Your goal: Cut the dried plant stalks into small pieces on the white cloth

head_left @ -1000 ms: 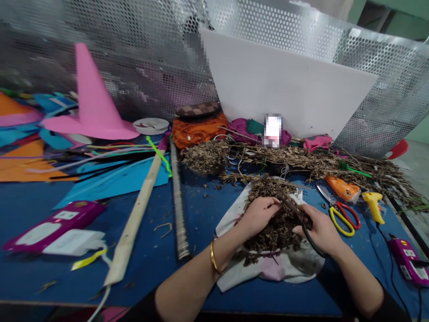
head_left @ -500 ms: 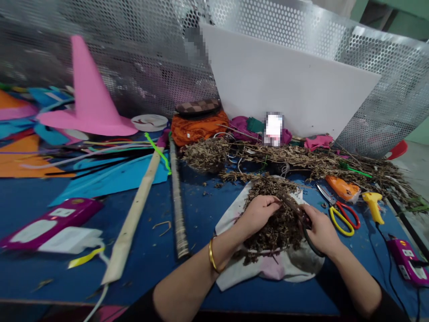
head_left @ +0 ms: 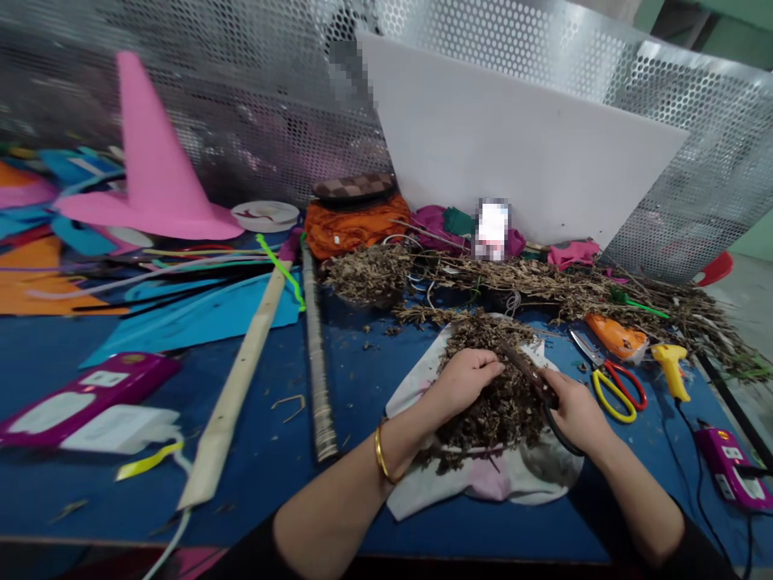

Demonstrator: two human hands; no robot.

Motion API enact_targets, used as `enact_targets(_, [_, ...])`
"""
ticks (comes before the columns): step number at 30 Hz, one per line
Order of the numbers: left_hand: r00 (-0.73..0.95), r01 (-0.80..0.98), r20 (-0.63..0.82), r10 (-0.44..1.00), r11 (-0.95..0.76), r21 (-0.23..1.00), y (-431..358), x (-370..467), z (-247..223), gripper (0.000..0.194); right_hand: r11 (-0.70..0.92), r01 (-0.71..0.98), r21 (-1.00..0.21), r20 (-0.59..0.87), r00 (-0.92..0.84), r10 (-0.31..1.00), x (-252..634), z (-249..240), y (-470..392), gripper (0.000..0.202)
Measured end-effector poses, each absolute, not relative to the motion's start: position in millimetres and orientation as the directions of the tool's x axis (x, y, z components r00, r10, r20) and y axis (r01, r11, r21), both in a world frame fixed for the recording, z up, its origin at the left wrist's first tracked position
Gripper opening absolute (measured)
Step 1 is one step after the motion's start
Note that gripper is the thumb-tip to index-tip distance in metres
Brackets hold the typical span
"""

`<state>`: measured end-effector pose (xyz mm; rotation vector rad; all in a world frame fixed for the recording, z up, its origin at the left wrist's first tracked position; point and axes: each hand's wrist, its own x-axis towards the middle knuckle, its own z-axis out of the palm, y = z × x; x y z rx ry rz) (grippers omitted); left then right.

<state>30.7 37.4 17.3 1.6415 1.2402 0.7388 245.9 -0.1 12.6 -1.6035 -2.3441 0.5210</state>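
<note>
A heap of dried brown plant bits (head_left: 483, 419) lies on a white cloth (head_left: 416, 491) with a pinkish patch. Over the heap, my left hand (head_left: 468, 377) has thumb and fingers pressed together; what is pinched at their tips is too small to make out. My right hand (head_left: 576, 411) grips dark-handled scissors (head_left: 522, 366), their blades pointing up and left across the heap beside my left fingertips. Part of the scissors' handle loops below my right palm.
Red-and-yellow-handled scissors (head_left: 613, 393), an orange packet (head_left: 616, 337) and a yellow glue gun (head_left: 671, 370) lie to the right. Dried branches (head_left: 543, 282) stretch behind. Leftward are a bark-covered stick (head_left: 318, 362), a pale wooden stick (head_left: 241, 387), a purple power strip (head_left: 136, 370) and a pink cone hat (head_left: 154, 161).
The view has shifted slightly, with objects on the left sitting a little farther left. Both hands stay over the heap, and the scissors remain in my right hand.
</note>
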Motion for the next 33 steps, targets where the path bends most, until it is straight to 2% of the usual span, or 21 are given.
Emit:
enact_targets(6, [0.303,0.368,-0.046,0.952,-0.072,0.927,38,29,21,0.027,0.306,0.872,-0.382,0.028,-0.32,0.947,244,23,-2,0.04])
enact_targets(12, [0.325,0.296,-0.095,0.941,-0.006,0.955,36,32,20,0.027,0.305,0.875,-0.375,-0.004,-0.331,0.944,241,30,-5,0.042])
enact_targets(25, [0.333,0.26,-0.082,0.939,-0.007,0.966,33,35,18,0.027,0.303,0.86,-0.41,0.007,-0.329,0.944,242,26,-4,0.038])
enact_targets(33, [0.321,0.306,-0.121,0.939,0.018,0.952,34,33,20,0.025,0.288,0.833,-0.472,-0.063,-0.358,0.932,244,28,-4,0.034])
